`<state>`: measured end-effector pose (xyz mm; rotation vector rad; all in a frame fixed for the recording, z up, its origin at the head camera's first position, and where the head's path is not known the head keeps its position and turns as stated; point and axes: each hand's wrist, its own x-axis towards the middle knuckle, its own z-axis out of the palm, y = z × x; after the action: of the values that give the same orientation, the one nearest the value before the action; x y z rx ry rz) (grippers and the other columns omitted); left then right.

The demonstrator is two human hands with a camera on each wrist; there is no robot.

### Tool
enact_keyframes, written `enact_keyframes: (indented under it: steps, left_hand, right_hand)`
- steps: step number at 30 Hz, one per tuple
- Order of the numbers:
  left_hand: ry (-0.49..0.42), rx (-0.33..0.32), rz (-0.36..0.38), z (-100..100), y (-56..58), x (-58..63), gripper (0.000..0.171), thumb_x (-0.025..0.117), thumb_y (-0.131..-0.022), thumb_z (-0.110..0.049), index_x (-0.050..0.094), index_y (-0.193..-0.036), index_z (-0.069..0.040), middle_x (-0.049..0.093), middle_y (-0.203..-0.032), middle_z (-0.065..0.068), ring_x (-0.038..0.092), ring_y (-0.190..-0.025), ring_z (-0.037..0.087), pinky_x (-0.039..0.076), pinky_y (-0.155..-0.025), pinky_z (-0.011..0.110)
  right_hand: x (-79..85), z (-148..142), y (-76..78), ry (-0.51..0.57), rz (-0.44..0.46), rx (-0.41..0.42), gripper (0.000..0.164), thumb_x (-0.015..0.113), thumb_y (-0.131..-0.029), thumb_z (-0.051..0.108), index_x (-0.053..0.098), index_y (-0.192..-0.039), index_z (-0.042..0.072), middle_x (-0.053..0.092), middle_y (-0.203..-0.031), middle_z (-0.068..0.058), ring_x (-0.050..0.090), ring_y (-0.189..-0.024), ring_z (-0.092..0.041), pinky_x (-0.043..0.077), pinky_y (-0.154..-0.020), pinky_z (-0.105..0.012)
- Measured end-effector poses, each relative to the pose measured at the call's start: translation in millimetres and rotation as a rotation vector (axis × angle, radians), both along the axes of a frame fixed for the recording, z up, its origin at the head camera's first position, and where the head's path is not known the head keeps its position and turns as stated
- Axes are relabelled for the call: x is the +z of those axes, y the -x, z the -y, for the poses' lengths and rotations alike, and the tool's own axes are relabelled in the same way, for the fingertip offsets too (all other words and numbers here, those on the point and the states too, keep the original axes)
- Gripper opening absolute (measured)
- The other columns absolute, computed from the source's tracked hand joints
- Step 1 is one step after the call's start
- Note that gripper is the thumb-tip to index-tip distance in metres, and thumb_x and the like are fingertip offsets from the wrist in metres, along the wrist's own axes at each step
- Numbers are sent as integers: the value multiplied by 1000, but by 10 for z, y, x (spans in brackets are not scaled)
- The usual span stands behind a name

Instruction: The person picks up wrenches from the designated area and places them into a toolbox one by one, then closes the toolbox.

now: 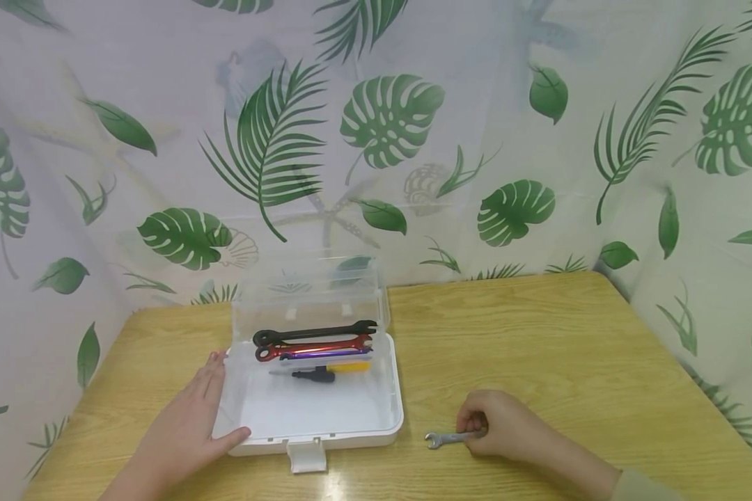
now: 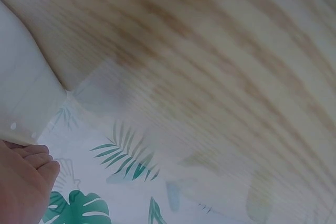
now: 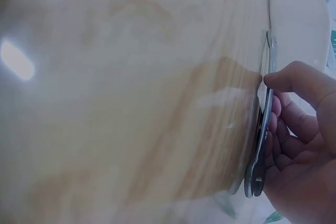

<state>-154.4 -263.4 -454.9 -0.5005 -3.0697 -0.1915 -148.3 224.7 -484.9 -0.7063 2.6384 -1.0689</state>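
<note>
My right hand (image 1: 504,426) pinches a small silver wrench (image 1: 445,439) low over the table, to the right of a white box. In the right wrist view the thumb lies across the wrench (image 3: 266,114) with the fingers behind it. My left hand (image 1: 184,421) rests against the left side of the box (image 1: 363,440), fingers straight, thumb on its front rim. The clear lid (image 1: 307,306) stands raised at the back. Inside the box lie a black wrench (image 1: 316,333), a red wrench (image 1: 316,347), a purple wrench (image 1: 326,355) and a screwdriver with a yellow handle (image 1: 351,367).
A short black tool (image 1: 315,376) lies in front of the screwdriver. The white latch (image 1: 307,456) hangs down at the box's front. Around the wooden table (image 1: 539,334) hangs a leaf-patterned curtain (image 1: 451,125), right behind its back edge.
</note>
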Motion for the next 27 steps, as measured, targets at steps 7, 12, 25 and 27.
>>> enact_keyframes:
  steps: [7, 12, 25, 27]
  left_hand:
    - [-4, -9, -12, 19, -13, -16, 118, 66, -90, -74, 29, -159, 15, 29, -170, 32, 36, -155, 51, 40, -123, 64]
    - [-4, 4, 5, 17, -9, -25, 119, 65, -90, -75, 28, -160, 15, 27, -171, 30, 34, -156, 50, 39, -124, 64]
    - [3, -19, -26, 20, 0, -22, 118, 66, -90, -73, 28, -160, 14, 29, -171, 30, 35, -156, 49, 40, -124, 61]
    - [5, -20, -30, 24, -3, -25, 118, 67, -90, -73, 28, -159, 15, 29, -171, 30, 35, -156, 49, 40, -124, 61]
  right_hand:
    - [-4, -18, 20, 51, 45, 2, 17, 83, -80, 2, 75, -84, 17, 64, -81, 9, 52, -71, 2, 50, -62, -18]
    - [-9, -44, 29, 99, 116, 12, 13, 81, -82, 1, 76, -87, 12, 67, -83, 8, 54, -72, 2, 53, -64, -18]
    - [160, -30, 109, 128, 104, 6, 8, 80, -90, 4, 78, -94, 11, 75, -89, 2, 59, -78, 2, 57, -69, -20]
    - [211, -8, 134, 127, 89, 8, 8, 80, -90, 5, 78, -94, 11, 76, -90, 3, 60, -79, 3, 57, -71, -20]
